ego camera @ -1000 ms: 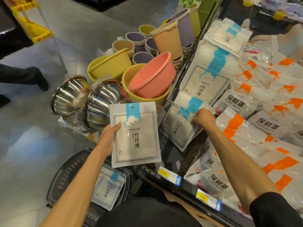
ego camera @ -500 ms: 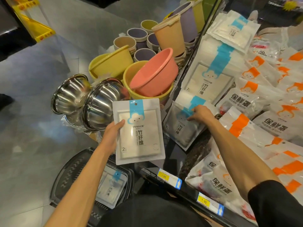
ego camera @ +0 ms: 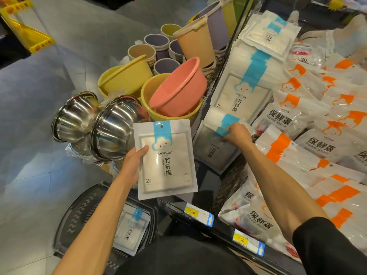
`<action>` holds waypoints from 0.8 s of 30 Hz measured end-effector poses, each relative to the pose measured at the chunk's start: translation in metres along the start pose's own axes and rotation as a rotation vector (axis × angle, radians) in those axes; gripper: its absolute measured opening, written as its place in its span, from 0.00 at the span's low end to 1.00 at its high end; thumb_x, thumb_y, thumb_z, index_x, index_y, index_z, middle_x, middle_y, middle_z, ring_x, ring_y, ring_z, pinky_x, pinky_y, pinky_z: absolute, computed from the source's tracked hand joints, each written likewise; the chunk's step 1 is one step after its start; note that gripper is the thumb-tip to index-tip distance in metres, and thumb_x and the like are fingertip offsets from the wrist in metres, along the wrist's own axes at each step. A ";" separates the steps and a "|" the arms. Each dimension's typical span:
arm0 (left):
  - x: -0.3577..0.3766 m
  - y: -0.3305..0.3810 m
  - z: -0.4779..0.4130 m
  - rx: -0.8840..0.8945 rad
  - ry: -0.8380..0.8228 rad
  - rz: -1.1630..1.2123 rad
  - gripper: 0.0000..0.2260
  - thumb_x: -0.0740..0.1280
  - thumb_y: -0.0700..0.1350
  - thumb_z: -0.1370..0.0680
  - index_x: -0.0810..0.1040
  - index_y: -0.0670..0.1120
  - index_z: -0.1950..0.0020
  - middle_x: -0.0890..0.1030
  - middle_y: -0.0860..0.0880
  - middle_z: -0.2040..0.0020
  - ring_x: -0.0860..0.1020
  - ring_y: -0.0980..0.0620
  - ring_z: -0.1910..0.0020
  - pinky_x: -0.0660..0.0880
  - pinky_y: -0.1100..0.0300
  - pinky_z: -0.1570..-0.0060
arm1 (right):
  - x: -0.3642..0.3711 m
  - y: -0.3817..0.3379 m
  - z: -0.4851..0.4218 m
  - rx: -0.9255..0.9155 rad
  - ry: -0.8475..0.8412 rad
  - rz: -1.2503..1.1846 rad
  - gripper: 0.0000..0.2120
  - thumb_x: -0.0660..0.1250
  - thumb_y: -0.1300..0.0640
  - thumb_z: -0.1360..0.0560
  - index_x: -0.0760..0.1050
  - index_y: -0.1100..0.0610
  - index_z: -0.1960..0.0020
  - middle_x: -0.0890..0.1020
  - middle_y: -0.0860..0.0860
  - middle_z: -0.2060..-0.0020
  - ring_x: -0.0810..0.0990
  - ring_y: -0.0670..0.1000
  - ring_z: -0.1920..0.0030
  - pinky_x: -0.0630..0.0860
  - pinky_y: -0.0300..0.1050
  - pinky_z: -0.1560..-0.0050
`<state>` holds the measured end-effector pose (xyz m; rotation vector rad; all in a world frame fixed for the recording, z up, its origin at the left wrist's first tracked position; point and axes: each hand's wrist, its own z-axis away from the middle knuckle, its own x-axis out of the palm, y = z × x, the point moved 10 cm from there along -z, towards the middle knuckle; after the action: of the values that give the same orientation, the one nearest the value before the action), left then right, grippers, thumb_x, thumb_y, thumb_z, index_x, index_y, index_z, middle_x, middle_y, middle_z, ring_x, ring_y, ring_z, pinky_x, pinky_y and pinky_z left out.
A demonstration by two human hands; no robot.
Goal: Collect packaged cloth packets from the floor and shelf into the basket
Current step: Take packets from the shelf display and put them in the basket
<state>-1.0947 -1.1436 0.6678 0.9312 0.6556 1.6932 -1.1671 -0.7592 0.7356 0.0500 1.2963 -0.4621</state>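
My left hand (ego camera: 132, 165) grips a white cloth packet (ego camera: 168, 161) with a blue strip and cloud face, upright above the floor. Below it a dark basket (ego camera: 79, 213) sits on the floor with another packet (ego camera: 131, 231) lying inside. My right hand (ego camera: 235, 133) pinches the blue top of a packet on the shelf (ego camera: 214, 151), which leans at the shelf's left end. A tall stack of the same packets (ego camera: 244, 90) stands behind it, and a loose bunch (ego camera: 272, 34) lies further back.
Two steel bowls (ego camera: 95, 124) and stacked pink and yellow plastic basins (ego camera: 174, 90) crowd the floor left of the shelf, with buckets (ego camera: 196, 42) behind. Orange-marked bags (ego camera: 309, 126) fill the shelf's right side. Price tags (ego camera: 198, 213) line the shelf's front rail.
My right hand has slid up to the blue top of the shelf packet and closed on it. The left hand keeps its packet, which stays at much the same spot.
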 end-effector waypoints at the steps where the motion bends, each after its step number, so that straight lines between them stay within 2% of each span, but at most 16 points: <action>1: 0.001 0.001 0.000 0.001 -0.001 0.000 0.13 0.66 0.43 0.18 0.77 0.42 0.34 0.84 0.41 0.42 0.82 0.40 0.43 0.78 0.42 0.42 | 0.003 0.002 0.000 0.004 -0.004 -0.014 0.18 0.80 0.50 0.33 0.81 0.59 0.50 0.83 0.56 0.54 0.78 0.54 0.56 0.72 0.46 0.61; 6: 0.002 0.006 0.002 0.018 -0.003 -0.001 0.13 0.66 0.43 0.18 0.77 0.43 0.35 0.84 0.41 0.42 0.83 0.41 0.44 0.79 0.44 0.44 | 0.008 0.004 0.005 0.010 0.006 -0.065 0.17 0.80 0.51 0.32 0.80 0.60 0.50 0.81 0.55 0.55 0.80 0.56 0.53 0.77 0.49 0.57; 11: -0.002 0.009 0.005 0.019 0.027 0.016 0.14 0.66 0.43 0.18 0.76 0.41 0.33 0.84 0.41 0.42 0.84 0.44 0.48 0.81 0.48 0.50 | 0.011 0.000 0.008 -0.034 0.008 -0.035 0.12 0.78 0.53 0.31 0.80 0.59 0.56 0.82 0.57 0.57 0.79 0.56 0.57 0.76 0.49 0.60; 15: -0.004 0.010 0.006 0.024 0.021 0.029 0.14 0.66 0.42 0.18 0.76 0.41 0.32 0.84 0.40 0.42 0.83 0.43 0.47 0.81 0.46 0.47 | 0.009 -0.004 0.012 -0.060 0.010 -0.009 0.11 0.77 0.53 0.30 0.81 0.58 0.54 0.83 0.56 0.56 0.80 0.55 0.55 0.80 0.53 0.55; 19: -0.009 0.008 0.011 0.020 0.021 0.036 0.14 0.66 0.42 0.18 0.76 0.42 0.33 0.84 0.40 0.42 0.83 0.41 0.45 0.80 0.43 0.44 | 0.006 -0.011 0.017 -0.116 0.013 0.037 0.09 0.75 0.55 0.28 0.81 0.55 0.49 0.83 0.54 0.53 0.78 0.53 0.55 0.78 0.49 0.56; 22: -0.011 0.008 0.016 0.019 0.009 0.033 0.14 0.66 0.42 0.18 0.76 0.42 0.33 0.84 0.40 0.41 0.82 0.40 0.42 0.79 0.41 0.42 | 0.002 -0.015 0.023 -0.141 0.017 0.056 0.12 0.75 0.55 0.27 0.78 0.55 0.45 0.83 0.53 0.50 0.79 0.54 0.51 0.79 0.51 0.52; 24: -0.013 0.008 0.021 0.023 0.004 0.024 0.13 0.66 0.42 0.18 0.76 0.43 0.33 0.84 0.41 0.42 0.83 0.41 0.44 0.80 0.44 0.45 | 0.000 -0.018 0.028 -0.150 0.011 0.070 0.16 0.74 0.56 0.27 0.77 0.55 0.41 0.82 0.54 0.46 0.80 0.55 0.48 0.79 0.50 0.51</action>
<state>-1.0800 -1.1594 0.6821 0.9556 0.6703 1.7120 -1.1482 -0.7838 0.7479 -0.0280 1.3320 -0.3041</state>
